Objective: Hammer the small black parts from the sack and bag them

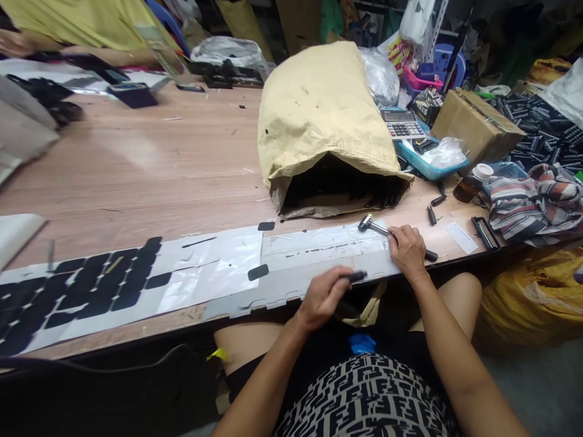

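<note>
My right hand (407, 252) is closed around the handle of a small hammer (378, 228), whose metal head points up and left over the table's front edge. A short black cylindrical piece (357, 276) sticks out from the closed fingers of my left hand (324, 296), just at the table edge; its exact kind is not clear. Beneath both hands runs a grey-white sheet (319, 249) with worn marks. Farther left lies a white backing sheet (182, 285) bearing rows of black rounded patches (132, 282). Two loose black patches (258, 272) rest near its right end.
A large yellowish sack (328, 109) lies open toward me, its inside dark. On the right are a calculator (401, 123), a blue basket (432, 161), a cardboard box (476, 127), a brown bottle (473, 183) and striped cloth (532, 200). Someone in yellow (91, 24) sits across the table.
</note>
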Demonstrator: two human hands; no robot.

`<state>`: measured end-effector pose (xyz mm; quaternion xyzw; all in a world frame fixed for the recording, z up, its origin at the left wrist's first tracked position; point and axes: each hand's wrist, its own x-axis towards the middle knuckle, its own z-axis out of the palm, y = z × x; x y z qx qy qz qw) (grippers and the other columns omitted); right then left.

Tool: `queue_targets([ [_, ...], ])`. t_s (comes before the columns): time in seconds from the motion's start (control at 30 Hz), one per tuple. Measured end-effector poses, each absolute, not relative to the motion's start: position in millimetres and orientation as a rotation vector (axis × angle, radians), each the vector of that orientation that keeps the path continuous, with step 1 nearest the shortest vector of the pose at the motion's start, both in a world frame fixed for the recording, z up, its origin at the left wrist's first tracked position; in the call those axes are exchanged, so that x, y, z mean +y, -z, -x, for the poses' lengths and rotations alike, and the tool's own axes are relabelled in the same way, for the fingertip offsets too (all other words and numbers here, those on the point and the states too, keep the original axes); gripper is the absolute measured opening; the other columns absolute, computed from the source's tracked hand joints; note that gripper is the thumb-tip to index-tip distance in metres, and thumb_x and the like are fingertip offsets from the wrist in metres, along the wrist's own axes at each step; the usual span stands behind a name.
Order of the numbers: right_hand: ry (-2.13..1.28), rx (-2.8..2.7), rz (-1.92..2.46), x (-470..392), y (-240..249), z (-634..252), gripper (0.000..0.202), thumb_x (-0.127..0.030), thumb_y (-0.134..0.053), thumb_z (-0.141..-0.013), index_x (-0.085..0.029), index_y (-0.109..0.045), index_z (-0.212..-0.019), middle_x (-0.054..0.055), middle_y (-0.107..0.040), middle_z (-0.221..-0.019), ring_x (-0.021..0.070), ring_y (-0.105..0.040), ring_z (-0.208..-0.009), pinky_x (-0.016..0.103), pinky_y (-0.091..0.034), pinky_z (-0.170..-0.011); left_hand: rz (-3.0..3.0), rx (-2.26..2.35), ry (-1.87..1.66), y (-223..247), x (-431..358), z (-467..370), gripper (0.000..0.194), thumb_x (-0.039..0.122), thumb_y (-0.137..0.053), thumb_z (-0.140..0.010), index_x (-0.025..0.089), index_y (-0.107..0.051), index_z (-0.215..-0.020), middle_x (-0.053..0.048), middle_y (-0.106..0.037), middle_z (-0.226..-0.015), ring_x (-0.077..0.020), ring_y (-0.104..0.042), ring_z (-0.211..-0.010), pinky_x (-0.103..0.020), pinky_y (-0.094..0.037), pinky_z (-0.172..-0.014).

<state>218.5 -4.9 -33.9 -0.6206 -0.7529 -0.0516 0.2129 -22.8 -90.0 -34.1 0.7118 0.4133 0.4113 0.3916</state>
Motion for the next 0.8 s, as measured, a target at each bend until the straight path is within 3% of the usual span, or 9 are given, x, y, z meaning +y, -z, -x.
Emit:
queue_targets([
  [0.1,0.137,-2.097,1.739,-5,34,-217,0.024,-0.026,-0.053,-0.095,-0.023,-0.07,-0.112,0.007,-0.063,-0.099,0.0237,-0.048,-0.094,0.034,-0.036,-0.083,-1.911,1.047,-0.706,54,-136,15,0.029,0.039,-0.042,-0.102,0.022,-0.065,-0.109,-0.002,-0.071,-0.09,-0.0156,-0.066,-0.079,-0.026,-0.046,-0.073],
  [0.2,0.142,-2.097,1.734,-6,34,-217,0.024,-0.026,-0.052,-0.095,-0.023,-0.07,-0.112,0.007,-0.063,-0.099,0.0238,-0.047,-0.093,0.034,-0.035,-0.082,-1.861,1.377,-0.421,83,-155,9,0.031,0.041,-0.041,-0.103,0.024,-0.066,-0.108,-0.003,-0.073,-0.092,-0.0183,-0.068,-0.083,-0.028,-0.044,-0.073],
  [0.37,0.149,-2.092,1.722,-6,34,-217,0.024,-0.026,-0.053,-0.095,-0.024,-0.07,-0.112,0.007,-0.063,-0.098,0.0239,-0.047,-0.093,0.034,-0.035,-0.082,-1.631,1.781,-0.166,112,-138,1,0.039,0.041,-0.044,-0.101,0.018,-0.067,-0.08,-0.007,-0.069,-0.076,-0.021,-0.067,-0.076,-0.028,-0.038,-0.065],
  [0.43,0.146,-2.092,1.729,-7,34,-217,0.025,-0.026,-0.053,-0.095,-0.024,-0.07,-0.113,0.007,-0.063,-0.099,0.0239,-0.047,-0.093,0.034,-0.035,-0.082,-1.609,1.777,-0.155,113,-130,-3,0.038,0.041,-0.045,-0.101,0.017,-0.067,-0.081,-0.007,-0.068,-0.074,-0.0204,-0.066,-0.075,-0.028,-0.036,-0.064],
  [0.57,0.146,-2.095,1.74,-8,34,-217,0.025,-0.026,-0.053,-0.095,-0.024,-0.07,-0.113,0.007,-0.062,-0.099,0.0238,-0.047,-0.093,0.033,-0.034,-0.081,-1.647,1.734,-0.058,92,-128,-4,0.042,0.049,-0.046,-0.099,0.015,-0.068,-0.086,-0.01,-0.069,-0.078,-0.0232,-0.066,-0.077,-0.029,-0.036,-0.063],
  [0.67,0.155,-2.099,1.757,-9,34,-216,0.025,-0.026,-0.052,-0.095,-0.023,-0.069,-0.114,0.007,-0.062,-0.1,0.0237,-0.047,-0.093,0.033,-0.033,-0.08,-1.667,1.48,-0.028,53,-127,5,0.034,0.047,-0.054,-0.094,0.018,-0.071,-0.095,-0.006,-0.071,-0.079,-0.0217,-0.066,-0.077,-0.028,-0.039,-0.065],
  [0.8,0.161,-2.099,1.77,-9,34,-215,0.025,-0.026,-0.053,-0.095,-0.023,-0.068,-0.114,0.007,-0.061,-0.099,0.0237,-0.046,-0.093,0.034,-0.032,-0.079,-1.611,1.112,-0.263,-8,-93,16,0.038,0.051,-0.052,-0.093,0.02,-0.074,-0.093,-0.002,-0.073,-0.08,-0.0181,-0.065,-0.075,-0.026,-0.044,-0.067],
])
